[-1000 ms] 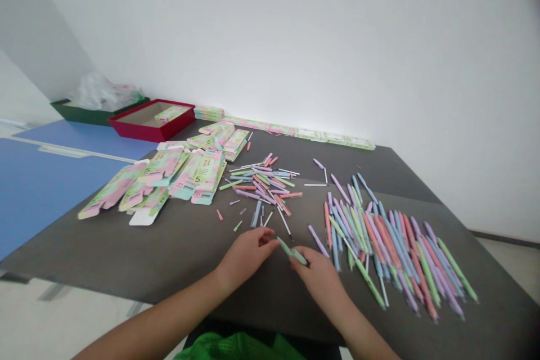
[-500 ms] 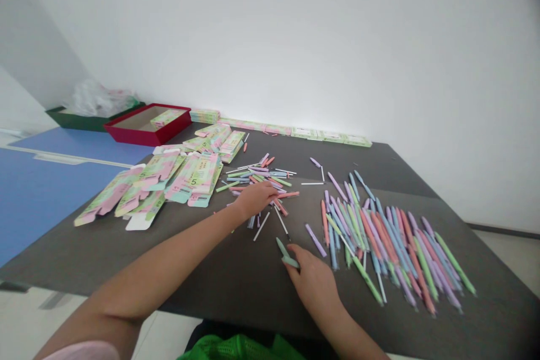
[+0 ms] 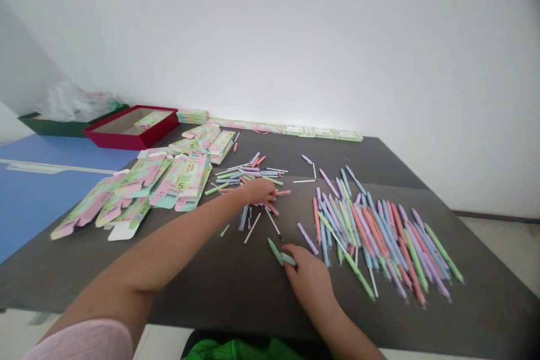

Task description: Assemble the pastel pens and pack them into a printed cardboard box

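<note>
My left hand (image 3: 259,191) reaches into a loose pile of pen parts (image 3: 248,176) in pink, blue, green and purple. Its fingers are bent together at the pile's near right side, and whatever they pinch is hidden. Nearer to me, my right hand (image 3: 310,278) is closed on a pale green pen part (image 3: 289,259). A second pale green pen piece (image 3: 275,251) lies against its tip at an angle; I cannot tell whether it is held too. Thin white refills (image 3: 252,228) lie between the hands and the pile.
Many pastel pens (image 3: 379,236) lie in a spread heap on the right of the dark table (image 3: 219,287). Flattened printed cartons (image 3: 185,180) overlap on the left. Behind them are a red tray (image 3: 156,138) and a green tray (image 3: 54,126) with plastic bags. Small boxes (image 3: 295,130) line the wall.
The view has shifted slightly, so most things sit further left. My left hand stays at the pile with fingers bent, and my right hand keeps its hold on the green pen part.
</note>
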Demonstrator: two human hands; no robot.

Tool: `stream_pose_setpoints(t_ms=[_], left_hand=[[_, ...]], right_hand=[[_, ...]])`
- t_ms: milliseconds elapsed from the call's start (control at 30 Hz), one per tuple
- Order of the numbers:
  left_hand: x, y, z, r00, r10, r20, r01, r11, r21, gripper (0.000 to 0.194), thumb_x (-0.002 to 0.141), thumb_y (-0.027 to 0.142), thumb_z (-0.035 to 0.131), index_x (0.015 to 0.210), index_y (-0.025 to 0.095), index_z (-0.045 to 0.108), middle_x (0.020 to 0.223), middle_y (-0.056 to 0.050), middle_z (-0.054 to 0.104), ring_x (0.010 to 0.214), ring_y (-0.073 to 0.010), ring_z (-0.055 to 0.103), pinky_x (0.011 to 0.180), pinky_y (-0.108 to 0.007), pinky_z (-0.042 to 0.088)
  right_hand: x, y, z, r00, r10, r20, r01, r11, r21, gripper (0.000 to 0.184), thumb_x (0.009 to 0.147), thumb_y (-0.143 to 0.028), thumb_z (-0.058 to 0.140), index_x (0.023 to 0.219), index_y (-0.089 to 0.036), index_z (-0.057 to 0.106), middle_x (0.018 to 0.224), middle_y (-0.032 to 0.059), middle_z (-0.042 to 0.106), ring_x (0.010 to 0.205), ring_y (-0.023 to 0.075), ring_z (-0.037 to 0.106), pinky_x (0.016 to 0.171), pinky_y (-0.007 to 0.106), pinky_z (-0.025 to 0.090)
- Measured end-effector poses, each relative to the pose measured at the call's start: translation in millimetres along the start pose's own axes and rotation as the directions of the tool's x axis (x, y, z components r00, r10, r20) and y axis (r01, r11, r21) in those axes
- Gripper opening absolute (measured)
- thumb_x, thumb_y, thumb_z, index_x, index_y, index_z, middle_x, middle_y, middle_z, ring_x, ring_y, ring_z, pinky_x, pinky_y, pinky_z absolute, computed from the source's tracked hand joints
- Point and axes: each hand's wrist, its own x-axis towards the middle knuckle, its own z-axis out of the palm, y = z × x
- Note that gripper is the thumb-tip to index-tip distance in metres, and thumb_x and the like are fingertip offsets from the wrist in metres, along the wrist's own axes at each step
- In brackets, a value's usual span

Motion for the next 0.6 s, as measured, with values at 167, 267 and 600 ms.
stream_pose_setpoints(t_ms=[167, 267, 600], left_hand=[[-14, 7, -17.7, 0.995, -0.058, -0.075, 0.042, 0.977, -0.208, 0.031, 0.086, 0.036, 0.053, 0.104, 0.012, 0.059, 0.103, -0.006, 0.061, 0.09, -0.0214, 0.06, 0.077, -0.037, 0.051], [-28, 16, -19.4, 0.993, -0.063, -0.096, 0.025, 0.936, -0.352, 0.033, 0.085, 0.043, 0.052, 0.085, 0.011, 0.062, 0.084, -0.004, 0.064, 0.081, -0.0191, 0.063, 0.073, -0.031, 0.05], [-95, 75, 37.7, 0.996, -0.093, 0.009, 0.055, 0.502, -0.863, 0.023, 0.079, 0.037, 0.059, 0.082, 0.015, 0.062, 0.085, -0.002, 0.061, 0.081, -0.0127, 0.055, 0.081, -0.025, 0.041]], right_hand=[[1, 1, -1, 0.999, 0.033, -0.003, -0.033, 0.997, 0.076, 0.028, 0.08, -0.018, 0.049, 0.102, -0.022, 0.066, 0.102, 0.0054, 0.069, 0.093, 0.0201, 0.063, 0.084, 0.03, 0.045], [1, 1, -4, 0.998, 0.054, -0.024, -0.049, 0.984, 0.171, 0.027, 0.081, -0.02, 0.047, 0.099, -0.022, 0.067, 0.101, 0.0057, 0.069, 0.092, 0.0205, 0.063, 0.082, 0.03, 0.045], [6, -10, -37, 0.969, 0.238, -0.065, -0.156, 0.794, 0.587, 0.026, 0.079, -0.038, 0.053, 0.089, -0.02, 0.069, 0.07, 0.0027, 0.068, 0.069, 0.0217, 0.062, 0.062, 0.029, 0.046]])
